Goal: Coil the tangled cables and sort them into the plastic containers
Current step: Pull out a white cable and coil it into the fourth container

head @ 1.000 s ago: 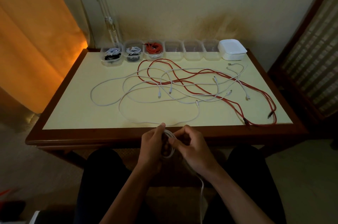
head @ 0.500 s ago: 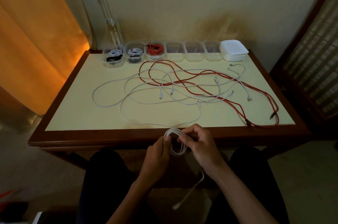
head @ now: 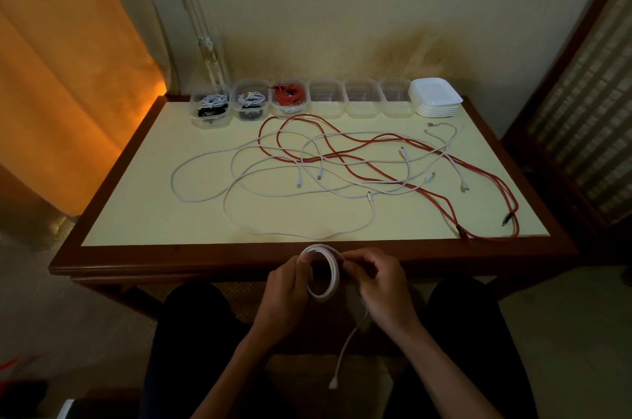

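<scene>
A coiled white cable (head: 333, 276) hangs in front of the table's near edge. My left hand (head: 289, 292) grips the coil's left side and my right hand (head: 378, 282) pinches its right side. The cable's loose tail (head: 343, 355) dangles between my knees, ending in a plug. On the table lies a tangle of white cables (head: 246, 179) and long red cables (head: 441, 198). A row of clear plastic containers (head: 326, 98) stands along the far edge; the three on the left hold coiled cables, among them a red coil (head: 289, 95).
A stack of white lids (head: 435, 97) sits at the right end of the container row. The wooden table rim (head: 191, 256) runs just beyond my hands. An orange curtain hangs at the left, and a woven screen stands at the right.
The coil has grown and risen towards the table's edge. The dangling tail has shortened, and its plug now hangs in view between my knees.
</scene>
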